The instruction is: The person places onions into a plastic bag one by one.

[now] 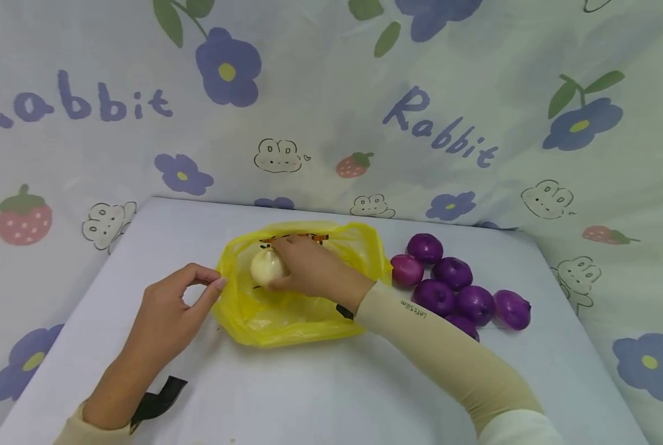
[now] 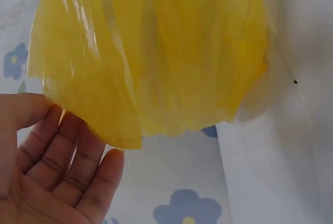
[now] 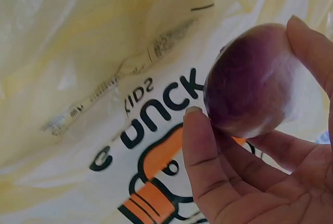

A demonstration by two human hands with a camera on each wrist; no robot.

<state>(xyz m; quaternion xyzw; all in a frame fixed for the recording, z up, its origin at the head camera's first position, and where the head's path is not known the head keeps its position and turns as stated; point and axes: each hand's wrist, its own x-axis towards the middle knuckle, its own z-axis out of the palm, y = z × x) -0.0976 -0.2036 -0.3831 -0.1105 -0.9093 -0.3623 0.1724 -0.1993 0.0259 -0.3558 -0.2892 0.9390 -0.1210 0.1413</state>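
Observation:
A yellow plastic bag (image 1: 303, 337) lies spread with its mouth facing up. At its left side my left hand (image 1: 167, 309) pinches the rim between thumb and forefinger. In the left wrist view the bag's wall (image 2: 171, 52) hangs past my curved fingers (image 2: 67, 167). My right hand (image 1: 311, 269) reaches into the mouth and grips an onion (image 1: 266, 268). From the head the onion looks cream white, while the right wrist view shows a purple side of the onion (image 3: 255, 81), held between thumb and fingers. Behind it is the bag's printed inside (image 3: 156, 109).
Several purple onions (image 1: 452, 273) are grouped on the white table (image 1: 331, 395) just right of the bag, one of them partly behind my right sleeve (image 1: 437, 352). A black strap (image 1: 161, 398) shows beside my left wrist. Behind stands a patterned cloth (image 1: 309, 105).

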